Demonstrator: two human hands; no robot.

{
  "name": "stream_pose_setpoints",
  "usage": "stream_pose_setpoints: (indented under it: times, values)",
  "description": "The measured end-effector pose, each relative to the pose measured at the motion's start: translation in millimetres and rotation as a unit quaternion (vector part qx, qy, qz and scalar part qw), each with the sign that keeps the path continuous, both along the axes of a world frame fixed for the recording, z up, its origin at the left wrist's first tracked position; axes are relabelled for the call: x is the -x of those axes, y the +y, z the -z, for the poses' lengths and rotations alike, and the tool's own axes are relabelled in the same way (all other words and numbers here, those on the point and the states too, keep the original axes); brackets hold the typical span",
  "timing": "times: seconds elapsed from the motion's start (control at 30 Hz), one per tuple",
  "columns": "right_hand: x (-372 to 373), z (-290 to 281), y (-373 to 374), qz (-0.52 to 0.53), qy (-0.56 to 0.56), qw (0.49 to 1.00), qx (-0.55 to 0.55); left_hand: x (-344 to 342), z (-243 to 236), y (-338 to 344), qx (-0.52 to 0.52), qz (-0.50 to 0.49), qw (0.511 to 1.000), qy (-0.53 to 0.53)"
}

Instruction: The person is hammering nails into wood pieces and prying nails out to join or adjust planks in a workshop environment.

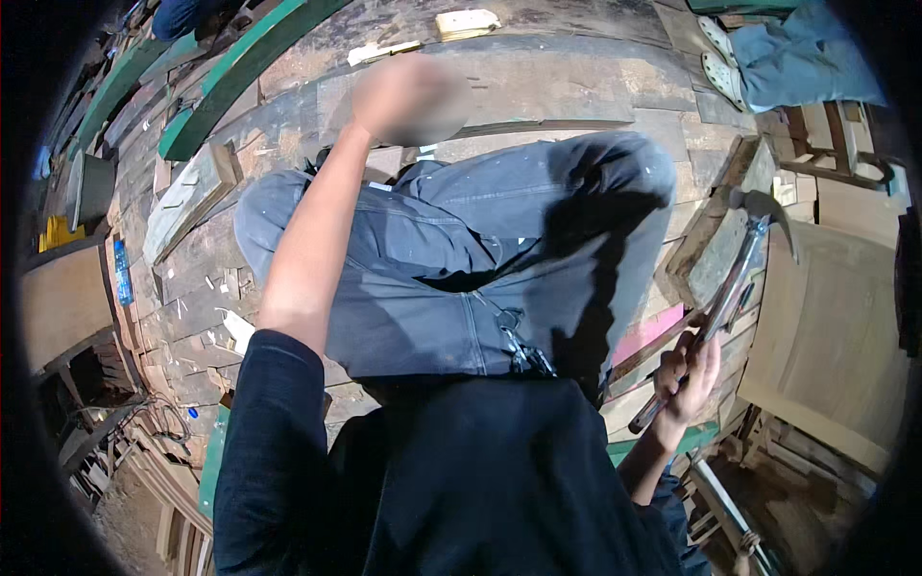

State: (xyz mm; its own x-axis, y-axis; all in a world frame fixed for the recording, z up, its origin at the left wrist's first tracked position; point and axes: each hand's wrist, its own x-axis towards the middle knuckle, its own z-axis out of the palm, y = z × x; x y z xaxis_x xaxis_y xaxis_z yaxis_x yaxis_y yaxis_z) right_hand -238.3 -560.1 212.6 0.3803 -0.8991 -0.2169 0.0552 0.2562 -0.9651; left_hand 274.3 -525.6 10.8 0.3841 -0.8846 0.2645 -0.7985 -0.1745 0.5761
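I sit on a rough wooden platform [538,86] with my legs in grey trousers [461,259] folded under me. My right hand [687,374] grips the metal handle of a claw hammer [735,278], whose head points up and away at the right beside a wooden panel. My left hand [408,96] is stretched forward over the planks past my knee; it is blurred, so I cannot tell whether it is open or holds anything.
A green curved beam [240,77] runs along the upper left. A small wood block [466,23] lies at the far edge. Another person's legs in blue trousers and pale shoes [768,58] are at the upper right. Pale board panels [826,326] stand to the right.
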Motion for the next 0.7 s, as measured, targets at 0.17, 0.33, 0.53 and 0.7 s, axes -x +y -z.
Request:
stream_pose_setpoints:
  times: [0.17,0.33,0.53,0.7]
  values:
    - [31.0,26.2,9.0,0.049,0.05,0.997,-0.012,9.1,-22.5,17.6,-0.003,-0.014,0.997,0.071]
    - [67.4,26.6,-6.9,0.094,-0.057,0.994,-0.017,19.6,-112.8,-11.7,-0.018,0.069,0.996,-0.053]
    - [17.1,-23.1,-67.8,-0.138,-0.39,0.91,0.044,27.6,-194.1,-33.6,-0.049,0.099,0.984,-0.14]
    - [-81.9,-65.7,-99.2,-0.231,-0.405,0.885,-0.006,38.9,-166.1,-29.4,-0.02,0.028,0.991,-0.127]
